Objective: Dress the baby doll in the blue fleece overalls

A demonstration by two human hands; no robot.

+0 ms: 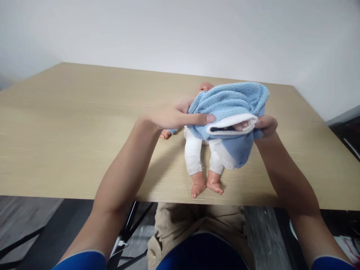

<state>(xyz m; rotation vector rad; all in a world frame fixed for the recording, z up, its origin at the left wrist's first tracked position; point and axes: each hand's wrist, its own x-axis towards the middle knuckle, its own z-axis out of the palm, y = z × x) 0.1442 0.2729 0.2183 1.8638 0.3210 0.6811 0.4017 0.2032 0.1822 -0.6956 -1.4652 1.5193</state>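
A baby doll lies on its back on the wooden table, feet toward me, in white trousers. Its head shows just beyond a light blue fleece garment with white trim. The garment is held bunched above the doll's torso. My left hand pinches the garment's left edge with thumb and fingers closed on the fabric. My right hand grips the right side, with fingers tucked inside the white-trimmed opening. One doll arm sticks out below my left hand.
The table's front edge runs just past the doll's feet. A white wall rises behind the table. Black metal legs and a grey floor show under the table. Dark objects sit at the far right.
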